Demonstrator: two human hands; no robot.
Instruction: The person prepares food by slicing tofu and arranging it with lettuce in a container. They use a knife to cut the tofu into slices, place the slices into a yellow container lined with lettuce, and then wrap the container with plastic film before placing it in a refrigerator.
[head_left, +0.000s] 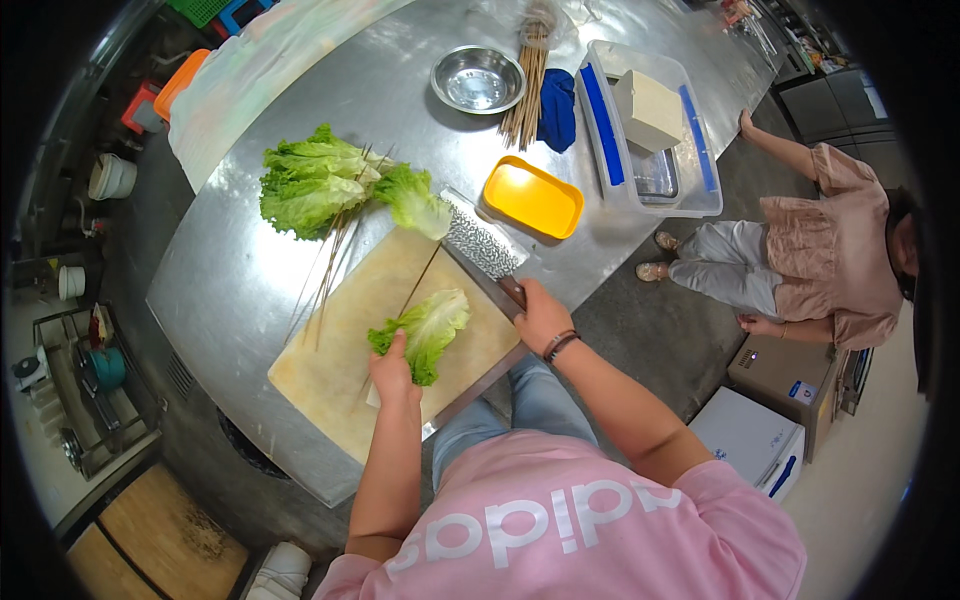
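Observation:
My left hand holds a green lettuce leaf over the pale cutting board. My right hand grips the brown handle of a cleaver, whose patterned blade lies beyond the board's right edge. A thin skewer runs across the board to the held leaf. Past the board's far edge, a pile of lettuce leaves lies on the steel table with several thin skewers beside and over it. One loose lettuce leaf touches the cleaver's far end.
An orange-yellow plastic tray, a steel bowl, a bundle of wooden sticks, a blue cloth and a clear plastic bin stand on the steel table. Another person stands at the right, one hand at the table's edge.

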